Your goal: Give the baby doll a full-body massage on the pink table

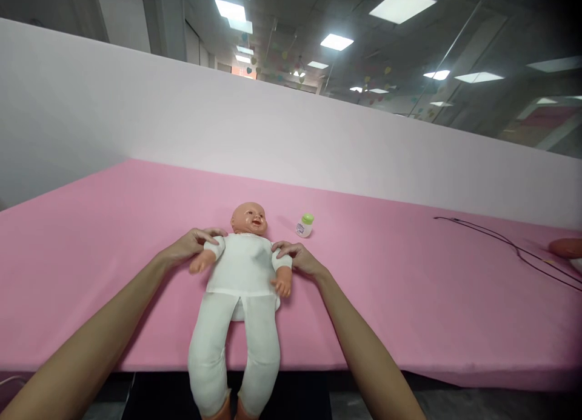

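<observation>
A baby doll [248, 265] in a white short-sleeved top and white trousers lies on its back, head away from me, legs reaching over the near table edge. My left hand [193, 245] holds the doll's sleeve and upper arm at the left of the view. On the other side, my right hand [301, 257] has its fingers over the opposite sleeve, gripping that arm. Both thumbs are partly hidden. Shiny whitish patches show on the doll's cheeks. Just beyond my right hand stands a small white jar [304, 228] with a green lid [308, 218], touched by neither hand.
Pink cloth covers the table [386, 286]. Along its far side runs a low white wall [291, 138]. A thin black cable [495, 233] lies at the right, near a partly visible skin-toned object [566, 248] at the frame's edge.
</observation>
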{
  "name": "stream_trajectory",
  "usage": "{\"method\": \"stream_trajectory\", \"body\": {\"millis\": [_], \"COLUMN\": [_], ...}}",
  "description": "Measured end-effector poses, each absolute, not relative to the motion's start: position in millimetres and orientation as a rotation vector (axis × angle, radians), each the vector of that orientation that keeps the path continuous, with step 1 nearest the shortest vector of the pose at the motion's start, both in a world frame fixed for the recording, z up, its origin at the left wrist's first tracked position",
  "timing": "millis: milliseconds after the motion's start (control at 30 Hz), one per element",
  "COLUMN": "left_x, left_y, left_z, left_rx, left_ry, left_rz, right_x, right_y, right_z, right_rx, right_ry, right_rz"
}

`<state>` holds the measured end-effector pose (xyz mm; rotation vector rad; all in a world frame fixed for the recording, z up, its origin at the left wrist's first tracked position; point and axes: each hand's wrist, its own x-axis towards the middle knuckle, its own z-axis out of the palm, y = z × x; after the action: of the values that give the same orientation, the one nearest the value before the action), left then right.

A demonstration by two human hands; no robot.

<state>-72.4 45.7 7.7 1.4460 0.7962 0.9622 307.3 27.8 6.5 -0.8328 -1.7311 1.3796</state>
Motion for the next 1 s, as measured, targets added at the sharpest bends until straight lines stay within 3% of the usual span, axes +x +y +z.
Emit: {"method": "stream_trajectory", "body": {"millis": [133,333,633,833,1000], "left_x": [-72.0,-68.8,-46.4,-58.3,-69.0], "left_y": [44.0,52.5,43.3,46.8,45.3], "left_z": [6.2,-9.0,-1.3,1.6,4.3], "left_rx": [1.525,1.374,1.401,1.291,1.367], "left_ry": [0.746,0.878,1.245,0.944,0.804], "left_rz": [0.903,1.119,1.239,1.192,0.976], "right_x": [306.8,295.4,289.6,295.0,300.7], "right_y": [28.5,21.1,22.0,18.3,20.6], "right_z": [6.9,8.2,5.8,11.0,9.4], "right_rx": [-0.803,-1.019,-1.256,-1.047,-1.053], "right_ry": [-1.817,-1.449,-1.414,-1.422,-1.507], "right_rz": [1.368,1.415,1.185,1.444,1.461]}}
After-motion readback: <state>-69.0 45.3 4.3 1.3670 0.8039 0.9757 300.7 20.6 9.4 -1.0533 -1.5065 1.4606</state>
